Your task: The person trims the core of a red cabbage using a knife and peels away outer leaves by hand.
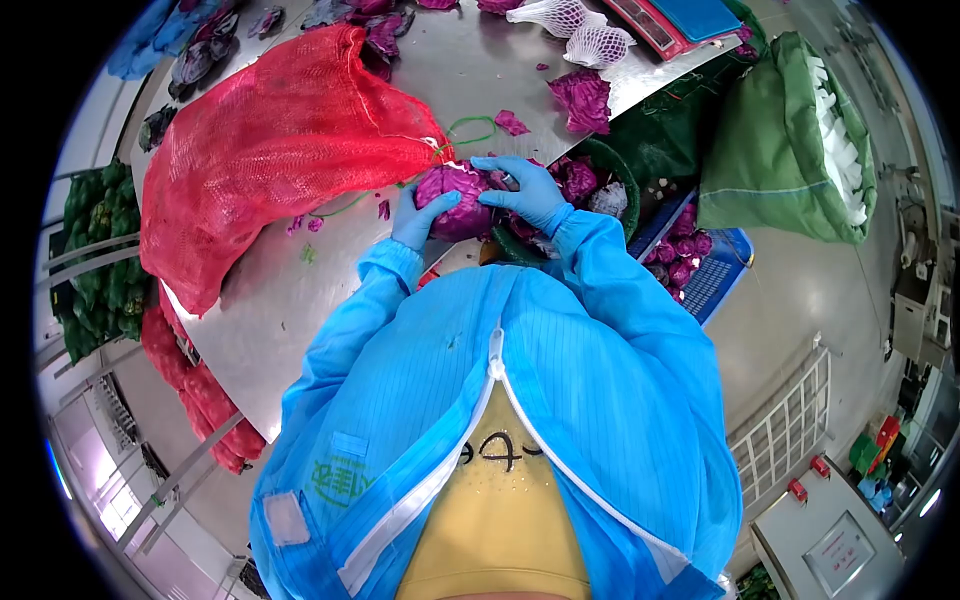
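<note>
Between my two blue-gloved hands is a red cabbage [455,200], held at the near edge of the metal table. My left hand [418,215] grips its left side, thumb across the front. On the other side, my right hand [527,190] has its fingers over the top right and its thumb against the front. A big red mesh sack [280,140] lies to the left, its gathered mouth and a green string [470,125] close behind the cabbage. Just right of my hands, a dark green bin [628,180] contains purple leaves.
Loose purple leaves [582,100] and white foam nets [590,38] lie on the metal table [290,335]. At right are a blue crate [725,275] with purple pieces and a green sack [775,150]. A red-and-blue device [675,22] stands at the far edge.
</note>
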The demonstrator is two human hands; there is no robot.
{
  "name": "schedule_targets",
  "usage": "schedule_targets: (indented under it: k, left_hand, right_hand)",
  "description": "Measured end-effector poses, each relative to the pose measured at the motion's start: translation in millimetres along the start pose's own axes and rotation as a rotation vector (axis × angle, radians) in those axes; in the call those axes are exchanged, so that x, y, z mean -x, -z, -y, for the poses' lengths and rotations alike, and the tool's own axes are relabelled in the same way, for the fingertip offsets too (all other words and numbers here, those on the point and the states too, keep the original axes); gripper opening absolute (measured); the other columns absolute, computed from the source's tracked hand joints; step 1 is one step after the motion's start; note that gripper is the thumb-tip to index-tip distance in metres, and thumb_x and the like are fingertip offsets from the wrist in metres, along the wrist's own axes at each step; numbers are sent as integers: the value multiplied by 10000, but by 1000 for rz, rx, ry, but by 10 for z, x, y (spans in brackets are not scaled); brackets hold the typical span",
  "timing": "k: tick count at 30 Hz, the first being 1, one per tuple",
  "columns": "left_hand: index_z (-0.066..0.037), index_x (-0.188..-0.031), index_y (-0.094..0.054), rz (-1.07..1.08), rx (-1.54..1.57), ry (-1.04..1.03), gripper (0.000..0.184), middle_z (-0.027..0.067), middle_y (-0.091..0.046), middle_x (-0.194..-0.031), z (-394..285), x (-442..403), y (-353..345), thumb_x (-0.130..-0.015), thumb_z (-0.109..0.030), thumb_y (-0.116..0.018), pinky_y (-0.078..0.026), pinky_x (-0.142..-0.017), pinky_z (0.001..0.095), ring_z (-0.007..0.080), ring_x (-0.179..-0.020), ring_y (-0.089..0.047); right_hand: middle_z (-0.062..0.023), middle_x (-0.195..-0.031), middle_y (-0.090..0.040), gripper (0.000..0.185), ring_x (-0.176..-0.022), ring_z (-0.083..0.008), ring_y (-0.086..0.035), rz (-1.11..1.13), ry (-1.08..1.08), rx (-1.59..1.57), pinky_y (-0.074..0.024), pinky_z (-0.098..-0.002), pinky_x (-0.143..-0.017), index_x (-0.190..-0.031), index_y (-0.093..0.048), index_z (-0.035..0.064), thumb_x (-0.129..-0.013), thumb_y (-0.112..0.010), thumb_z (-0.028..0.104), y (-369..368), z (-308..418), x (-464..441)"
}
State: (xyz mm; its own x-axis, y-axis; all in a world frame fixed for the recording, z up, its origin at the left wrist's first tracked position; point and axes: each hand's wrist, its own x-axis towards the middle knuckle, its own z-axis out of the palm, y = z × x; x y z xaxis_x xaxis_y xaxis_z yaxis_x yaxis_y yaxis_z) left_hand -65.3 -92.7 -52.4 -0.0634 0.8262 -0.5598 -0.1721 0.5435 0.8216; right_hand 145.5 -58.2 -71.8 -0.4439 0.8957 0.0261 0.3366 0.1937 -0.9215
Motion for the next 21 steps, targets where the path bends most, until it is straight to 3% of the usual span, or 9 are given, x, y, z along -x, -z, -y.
schedule_targets:
  k: [4,6,7,9,12,18,21]
  left_hand:
    - [17,-1323,-328,-24,-27,-15,928,186,-516,-1211,24,-16,-65,-623,-269,-866,-547,-838,389,279,-1043,-591]
    - [15,-1316,-337,-35,-54,-30,921,183,-514,-1210,76,-70,-47,-622,-274,-868,-544,-842,384,275,-1042,-590]
    - [13,-1311,-343,-47,-82,-58,912,180,-512,-1211,155,-129,-12,-623,-276,-867,-536,-854,377,271,-1044,-587]
    - [11,-1306,-350,-60,-115,-88,903,176,-511,-1213,208,-169,19,-623,-277,-867,-527,-866,370,267,-1046,-584]
    - [9,-1308,-351,-49,-88,-76,900,166,-515,-1203,184,-154,0,-624,-273,-864,-510,-888,365,261,-1060,-573]
    - [6,-1315,-342,-42,-65,-88,900,160,-517,-1194,207,-164,17,-634,-276,-857,-532,-848,362,264,-1040,-586]
    - [2,-1317,-335,-62,-43,-65,898,161,-518,-1193,141,-122,-49,-639,-275,-854,-550,-815,367,269,-1028,-595]
  right_hand:
    - [-106,-1248,-597,511,-1108,-234,-599,-23,69,129,-485,-328,-930,-1276,-570,136,-814,-710,306,2,-70,78]
    - [-107,-1177,-632,473,-977,-228,-656,-197,168,248,-535,-313,-815,-1240,-593,127,-815,-709,297,-88,-139,122]
    - [-107,-1177,-632,473,-977,-228,-656,-195,167,246,-535,-313,-815,-1240,-593,127,-815,-709,297,-122,-169,138]
    - [-79,-1048,-674,386,-806,-214,-679,-385,208,369,-547,-310,-666,-1146,-637,119,-795,-719,256,-171,-190,141]
    - [-54,-927,-678,329,-696,-200,-657,-501,266,507,-519,-322,-575,-1088,-643,128,-778,-712,214,-194,-141,96]
    - [-29,-757,-588,270,-579,-196,-590,-452,465,769,-467,-334,-496,-1061,-613,138,-807,-645,222,-107,-38,-2]
    - [-31,-762,-591,256,-574,-189,-588,-483,413,860,-464,-334,-494,-1051,-615,151,-806,-645,222,-106,-72,-15]
